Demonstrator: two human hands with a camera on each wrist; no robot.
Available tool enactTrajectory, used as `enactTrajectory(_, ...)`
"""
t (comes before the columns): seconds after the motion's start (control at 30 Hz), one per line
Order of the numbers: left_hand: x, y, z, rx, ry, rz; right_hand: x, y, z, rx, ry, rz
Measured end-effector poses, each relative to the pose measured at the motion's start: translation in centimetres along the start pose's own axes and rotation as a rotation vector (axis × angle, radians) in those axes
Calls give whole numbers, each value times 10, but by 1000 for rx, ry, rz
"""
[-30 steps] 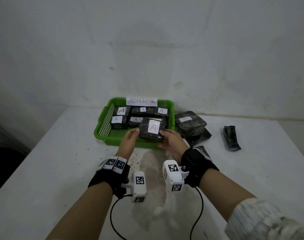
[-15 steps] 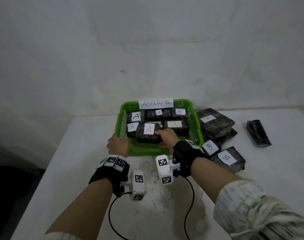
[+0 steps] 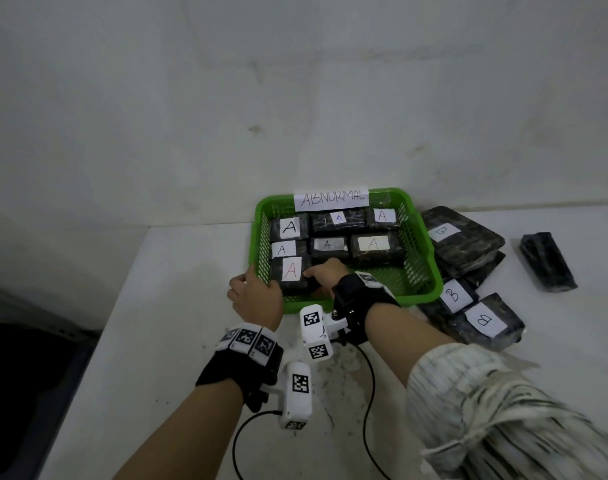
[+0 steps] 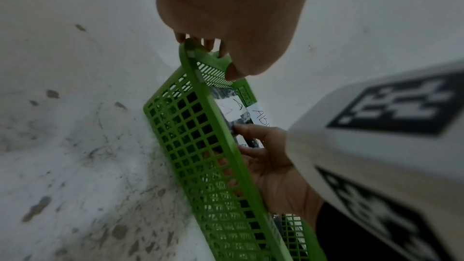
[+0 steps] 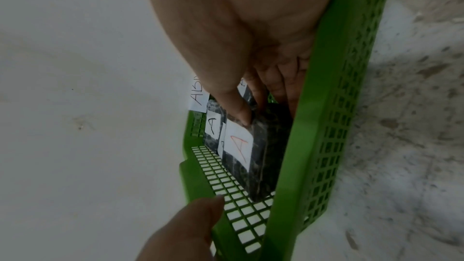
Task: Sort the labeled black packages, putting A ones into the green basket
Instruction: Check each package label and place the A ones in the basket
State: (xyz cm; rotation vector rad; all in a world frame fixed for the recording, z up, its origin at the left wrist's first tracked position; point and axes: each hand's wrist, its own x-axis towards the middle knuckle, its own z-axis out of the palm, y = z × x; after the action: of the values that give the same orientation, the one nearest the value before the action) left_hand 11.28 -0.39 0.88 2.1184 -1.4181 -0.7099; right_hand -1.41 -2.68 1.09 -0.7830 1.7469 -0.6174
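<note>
The green basket (image 3: pixel 420 261), tagged "ABNORMAL", holds several black packages labeled A. My right hand (image 3: pixel 325 271) reaches over the near rim and grips the red-A package (image 3: pixel 291 270) in the near-left corner. In the right wrist view its thumb presses the top of the red-A package (image 5: pixel 241 146) beside the label and its fingers run down the side by the wall. My left hand (image 3: pixel 255 292) grips the basket's near-left corner from outside. In the left wrist view the left hand's fingers (image 4: pixel 208 44) curl over the green basket's rim (image 4: pixel 200 90).
Right of the basket lie black packages labeled B: a large one (image 3: pixel 442 231) on a stack, and two nearer ones (image 3: pixel 454 294) (image 3: pixel 484 320). An unlabeled black package (image 3: pixel 546 261) lies far right. The wall stands just behind; the table's left edge (image 3: pixel 122 306) drops to dark floor.
The red-A package went from above the near rim down into the basket's near-left corner. My left hand let go of it and took hold of the basket corner.
</note>
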Motion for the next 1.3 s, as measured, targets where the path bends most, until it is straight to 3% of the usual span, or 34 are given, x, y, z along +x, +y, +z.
enactTrajectory(0.2,-1,0,-4,19,-34,10,6,2,2,-22,-74,-15)
enactTrajectory(0.3,-4,6,-5,10,-53,-39,2,4,-6,-25,-30,-61)
enactTrajectory(0.43,-16,30,-6,-38,-38,-63,-11,6,-33,6,178,-260)
enactTrajectory(0.57,-42,59,9,-6,-161,78,-26,14,-78,34,508,-416)
enactTrajectory(0.7,-74,84,33,73,-335,187,-41,32,-128,-59,779,-332)
enactTrajectory(0.87,-110,105,69,210,-566,301,-43,69,-184,-19,953,-151)
enactTrajectory(0.97,-123,113,89,351,-663,307,-41,91,-212,-3,939,-52)
enactTrajectory(1.07,-126,115,102,486,-697,306,-33,111,-235,-217,726,6)
enactTrajectory(1.17,-125,116,104,548,-717,311,-25,118,-247,-467,539,-26)
enactTrajectory(1.3,-122,117,103,605,-736,321,-15,121,-257,-705,520,-100)
